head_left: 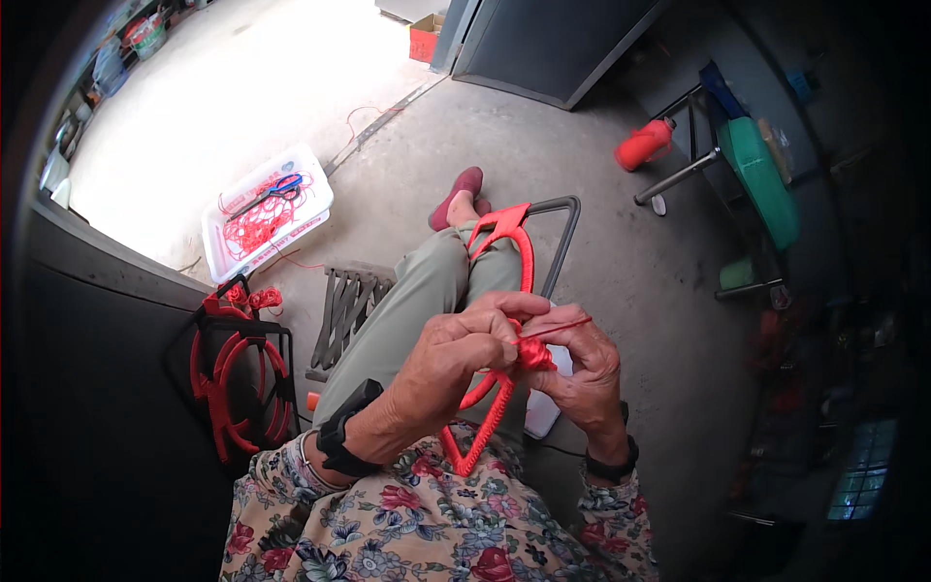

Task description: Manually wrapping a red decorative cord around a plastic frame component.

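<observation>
Across my lap lies a red cord-wrapped frame (pixel 494 427) with curved and pointed parts, its far end near my knees. My left hand (pixel 456 344) is closed, its thumb and fingertips pinching at the red cord beside the frame's middle. A small bundle of red cord (pixel 534 356) sits between both hands, and my right hand (pixel 582 373) has its fingers curled round it. One strand stretches over the right hand's fingers. What exactly the left fingertips grip is partly hidden.
To the left, a white tray (pixel 219 240) holds tangled red cord and blue-handled scissors (pixel 281 186). More red frames (pixel 215 398) lean nearby, beside a folding stool (pixel 347 301). A red thermos (pixel 644 145) and a green stool seat (pixel 761 179) stand right; a dark door (pixel 543 48) is ahead.
</observation>
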`<act>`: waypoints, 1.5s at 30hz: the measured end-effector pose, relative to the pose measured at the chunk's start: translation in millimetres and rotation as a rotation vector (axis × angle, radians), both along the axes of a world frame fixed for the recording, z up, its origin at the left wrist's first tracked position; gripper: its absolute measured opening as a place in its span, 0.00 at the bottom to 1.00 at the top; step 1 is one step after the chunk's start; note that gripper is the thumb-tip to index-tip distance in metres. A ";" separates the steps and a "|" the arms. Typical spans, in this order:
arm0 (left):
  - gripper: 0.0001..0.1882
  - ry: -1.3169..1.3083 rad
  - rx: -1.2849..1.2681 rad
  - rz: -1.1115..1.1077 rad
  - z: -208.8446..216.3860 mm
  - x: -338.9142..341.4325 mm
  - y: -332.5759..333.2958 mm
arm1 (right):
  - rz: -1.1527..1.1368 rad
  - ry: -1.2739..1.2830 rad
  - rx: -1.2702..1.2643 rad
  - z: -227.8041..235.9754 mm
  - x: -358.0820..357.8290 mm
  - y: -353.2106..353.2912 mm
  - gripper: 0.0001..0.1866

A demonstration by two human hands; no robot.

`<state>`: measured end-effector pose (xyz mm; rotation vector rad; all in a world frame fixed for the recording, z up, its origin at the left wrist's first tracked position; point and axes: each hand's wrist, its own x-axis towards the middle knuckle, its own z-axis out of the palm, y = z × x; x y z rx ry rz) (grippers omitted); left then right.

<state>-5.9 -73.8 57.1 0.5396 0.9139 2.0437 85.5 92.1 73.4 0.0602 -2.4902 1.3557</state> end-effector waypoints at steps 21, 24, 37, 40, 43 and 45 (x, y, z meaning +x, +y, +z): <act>0.16 0.018 -0.171 0.272 -48.5 -9.6 10.1 | 0.054 0.132 -1.257 41.8 53.1 13.0 0.18; 0.18 -0.122 -0.255 0.150 -74.6 -2.2 11.2 | -0.065 0.111 -1.200 44.2 61.6 23.7 0.18; 0.13 -0.778 0.212 -0.333 -74.7 11.6 31.4 | -0.188 -0.723 0.309 56.1 66.3 2.4 0.10; 0.11 -0.824 0.245 -0.390 -86.4 12.1 37.3 | -0.063 -0.741 0.246 55.3 70.5 -3.2 0.14; 0.11 -0.834 0.257 -0.427 -98.9 19.1 40.6 | -0.087 -0.735 0.089 46.3 80.0 0.3 0.15; 0.12 -0.851 0.222 -0.422 -99.5 20.2 41.7 | -0.454 -0.689 -0.099 42.2 86.2 6.1 0.13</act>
